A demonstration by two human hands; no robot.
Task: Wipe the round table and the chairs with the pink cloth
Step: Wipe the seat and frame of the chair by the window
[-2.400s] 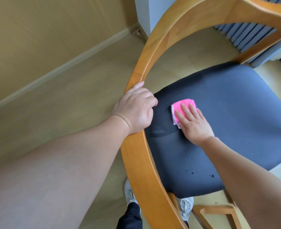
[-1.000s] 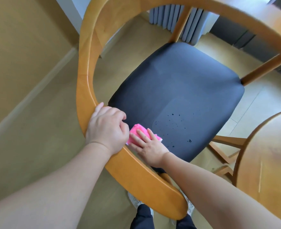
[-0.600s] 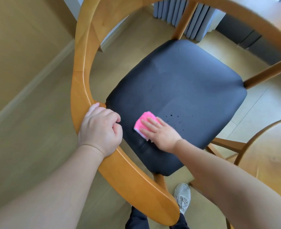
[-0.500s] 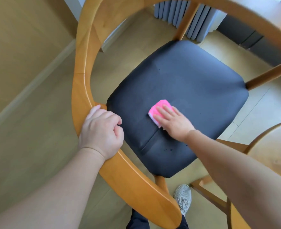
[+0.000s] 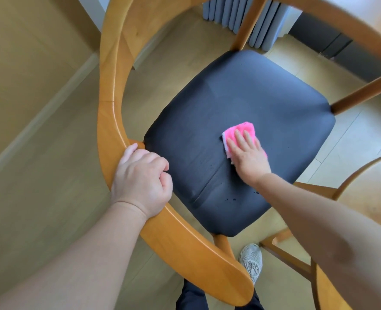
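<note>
A wooden chair with a curved backrest rail (image 5: 111, 90) and a black padded seat (image 5: 241, 104) fills the view. My left hand (image 5: 140, 180) is closed around the rail at its lower left bend. My right hand (image 5: 247, 157) lies flat, fingers spread, pressing the folded pink cloth (image 5: 236, 133) onto the middle of the seat. Only the far half of the cloth shows past my fingers. A few dark specks (image 5: 232, 199) sit on the seat near its front edge. The round table (image 5: 371, 198) shows as a wooden edge at the right.
Pale wood floor (image 5: 39, 175) lies to the left, with a skirting board along a tan wall. A grey ribbed radiator (image 5: 252, 21) stands behind the chair. My grey shoe (image 5: 252, 260) is below the seat's front corner, next to the table's wooden legs (image 5: 285, 260).
My right hand has slid the pink cloth from the seat's near left edge out to its middle. The left hand keeps its hold on the rail.
</note>
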